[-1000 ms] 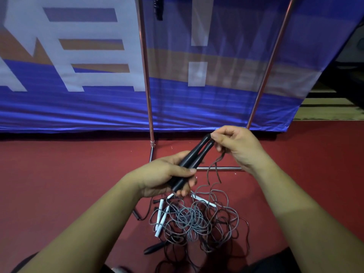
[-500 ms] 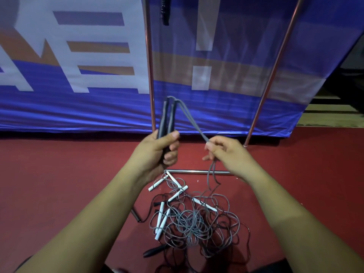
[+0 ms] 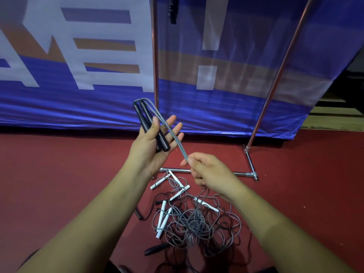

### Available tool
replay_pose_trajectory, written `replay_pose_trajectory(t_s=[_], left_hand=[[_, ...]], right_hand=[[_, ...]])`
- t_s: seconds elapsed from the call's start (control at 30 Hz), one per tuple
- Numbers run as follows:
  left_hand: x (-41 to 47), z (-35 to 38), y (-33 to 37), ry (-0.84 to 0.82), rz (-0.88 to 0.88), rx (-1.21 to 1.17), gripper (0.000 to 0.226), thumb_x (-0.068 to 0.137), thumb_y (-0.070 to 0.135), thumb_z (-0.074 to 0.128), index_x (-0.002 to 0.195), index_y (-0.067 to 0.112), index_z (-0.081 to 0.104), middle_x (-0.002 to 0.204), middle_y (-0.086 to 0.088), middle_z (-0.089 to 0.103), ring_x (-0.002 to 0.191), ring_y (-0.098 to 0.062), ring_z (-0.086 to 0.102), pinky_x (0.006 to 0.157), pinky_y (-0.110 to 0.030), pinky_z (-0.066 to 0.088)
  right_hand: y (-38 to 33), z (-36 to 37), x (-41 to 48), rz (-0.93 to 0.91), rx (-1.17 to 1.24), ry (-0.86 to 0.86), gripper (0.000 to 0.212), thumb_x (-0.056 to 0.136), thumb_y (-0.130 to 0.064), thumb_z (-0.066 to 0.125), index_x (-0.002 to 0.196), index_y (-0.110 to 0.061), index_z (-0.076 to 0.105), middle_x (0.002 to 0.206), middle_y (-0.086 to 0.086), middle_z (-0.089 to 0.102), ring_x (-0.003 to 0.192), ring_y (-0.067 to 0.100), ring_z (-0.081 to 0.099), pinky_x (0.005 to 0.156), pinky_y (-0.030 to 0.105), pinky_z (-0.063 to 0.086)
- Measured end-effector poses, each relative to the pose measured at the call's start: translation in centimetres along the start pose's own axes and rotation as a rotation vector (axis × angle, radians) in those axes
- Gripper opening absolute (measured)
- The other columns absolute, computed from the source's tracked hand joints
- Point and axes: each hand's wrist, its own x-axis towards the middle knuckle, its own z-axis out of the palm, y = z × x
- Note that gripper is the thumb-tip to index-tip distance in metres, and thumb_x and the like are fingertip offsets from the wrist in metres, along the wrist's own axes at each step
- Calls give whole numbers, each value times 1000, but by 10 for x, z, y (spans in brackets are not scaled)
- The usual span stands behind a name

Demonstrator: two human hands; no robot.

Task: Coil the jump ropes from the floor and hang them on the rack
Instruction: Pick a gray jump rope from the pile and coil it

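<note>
- Blue fabric banner (image 3: 256, 56) with a legible white exclamation mark (image 3: 212, 46) backs the red floor (image 3: 59, 174), which is bare to left and right.
- Copper-tube metal rack (image 3: 155, 56) stands before the banner.
- Tangled grey jump ropes (image 3: 195, 223) lie on the floor by the rack base.
- Left hand (image 3: 151, 146): fingers spread, thumb pinning two black handles (image 3: 144, 119).
- Right hand (image 3: 208, 170) pinches their grey cord (image 3: 177, 140).

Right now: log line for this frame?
left hand: thumb pins two black cylindrical handles | right hand: pinches grey cord | floor: tangled rope pile | metal rack: rope not hung
</note>
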Motion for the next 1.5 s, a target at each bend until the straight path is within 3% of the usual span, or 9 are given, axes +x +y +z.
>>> replay_pose_trajectory(t_s=[0.17, 0.37, 0.5, 0.6, 0.73, 0.9, 1.17, 1.37, 1.5], left_hand=[[-1, 2, 6, 42, -15, -8, 50, 104, 37, 41, 143, 5, 48, 129, -4, 68, 112, -24, 69, 94, -36, 56], [-5, 3, 4, -68, 45, 34, 43, 98, 60, 34, 135, 44, 50, 132, -7, 66, 127, -27, 58, 106, -46, 43], [-5, -1, 4, -120, 59, 37, 43, 96, 60, 37, 138, 50, 43, 107, -7, 74, 92, -22, 73, 75, -34, 59], [3, -6, 8, -14, 96, 99, 34, 100, 51, 43, 132, 41, 52, 65, 5, 50, 50, -10, 46, 43, -19, 33], [14, -14, 12, 90, 136, 252, 3, 102, 28, 54, 104, 25, 52, 58, 4, 38, 42, -9, 35, 40, -16, 24], [22, -28, 4, 200, 154, 604, 24, 101, 18, 56, 82, 18, 41, 55, 1, 41, 41, -13, 40, 42, -21, 29], [19, -30, -11, 51, 130, 1138, 19, 97, 14, 62, 85, 15, 47, 57, -2, 47, 43, -14, 45, 51, -32, 49], [8, -25, -17, -244, -148, 1240, 17, 98, 15, 60, 92, 13, 44, 52, -4, 45, 39, -18, 42, 42, -24, 35], [5, -24, -14, -317, -260, 1199, 20, 99, 13, 57, 89, 13, 40, 50, -3, 45, 39, -15, 37, 41, -22, 27]], right_hand=[[1, 10, 3, -102, -97, 37, 6, 98, -32, 57, 94, -28, 60, 49, -5, 34, 46, 15, 25, 47, 30, 19], [-3, 19, -1, -23, 58, -120, 21, 105, -12, 43, 100, -9, 63, 55, 0, 40, 45, 13, 38, 46, 22, 35], [-6, 26, -5, -49, -133, -146, 25, 104, -15, 43, 98, -3, 63, 54, 1, 49, 53, 20, 57, 61, 29, 43], [-5, 24, -8, -33, -193, -129, 20, 101, -23, 52, 90, -14, 66, 54, 0, 49, 51, 18, 50, 58, 33, 40], [-14, 15, -13, -78, -286, -123, 7, 92, -25, 63, 90, -23, 69, 60, 0, 55, 57, 17, 47, 58, 35, 40], [-29, -3, -23, -52, -228, -258, 13, 90, -14, 67, 99, -21, 73, 70, 6, 66, 63, 19, 61, 62, 38, 52], [-45, -48, -25, -86, -163, -86, 3, 87, -4, 70, 88, -2, 72, 65, 9, 66, 60, 13, 59, 62, 20, 44], [-44, -72, -17, -236, -441, 325, 6, 78, -15, 81, 77, -19, 76, 75, -2, 73, 68, 8, 63, 72, 30, 50], [-41, -83, -15, -202, -597, 405, 24, 68, -33, 87, 68, -18, 70, 56, -6, 62, 51, 8, 49, 56, 29, 41]])
